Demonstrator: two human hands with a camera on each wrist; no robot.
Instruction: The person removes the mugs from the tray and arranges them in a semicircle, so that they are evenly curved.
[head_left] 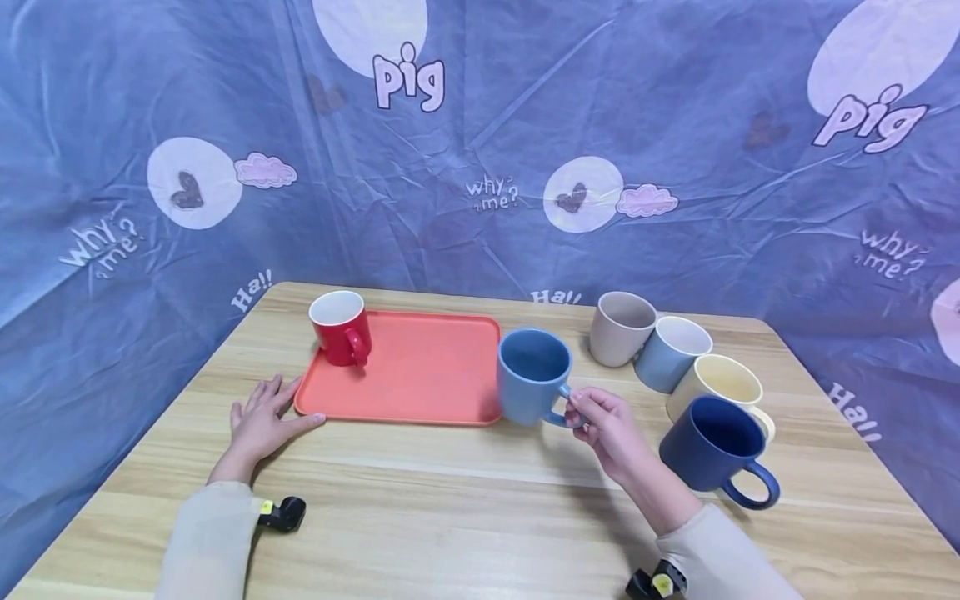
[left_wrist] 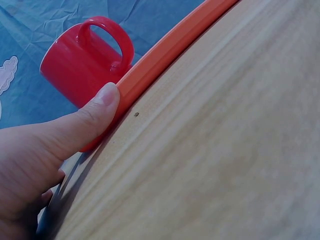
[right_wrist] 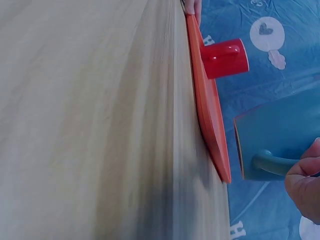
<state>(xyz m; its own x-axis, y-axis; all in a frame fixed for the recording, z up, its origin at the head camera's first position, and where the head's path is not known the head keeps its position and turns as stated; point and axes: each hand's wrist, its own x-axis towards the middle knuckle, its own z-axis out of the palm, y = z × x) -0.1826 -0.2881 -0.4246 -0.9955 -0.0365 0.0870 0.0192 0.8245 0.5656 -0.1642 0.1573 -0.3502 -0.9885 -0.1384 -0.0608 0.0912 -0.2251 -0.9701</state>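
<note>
In the head view my right hand point(head_left: 611, 433) pinches the handle of a blue mug point(head_left: 528, 379), which is upright beside the right end of an orange-red tray point(head_left: 427, 367). The right wrist view shows the blue mug point(right_wrist: 280, 135) raised off the table, apart from the tray. A red mug point(head_left: 341, 329) with a white inside stands at the tray's left end, its handle toward me. My left hand point(head_left: 262, 425) lies with fingers spread at the tray's front left corner. In the left wrist view its thumb point(left_wrist: 102, 102) touches the tray's rim point(left_wrist: 165, 50).
On the right of the wooden table point(head_left: 420, 517), several mugs stand close together: a grey one point(head_left: 618, 333), a light blue one point(head_left: 667, 358), a cream one point(head_left: 697, 379) and a navy one point(head_left: 705, 450). A printed blue cloth point(head_left: 465, 142) hangs behind.
</note>
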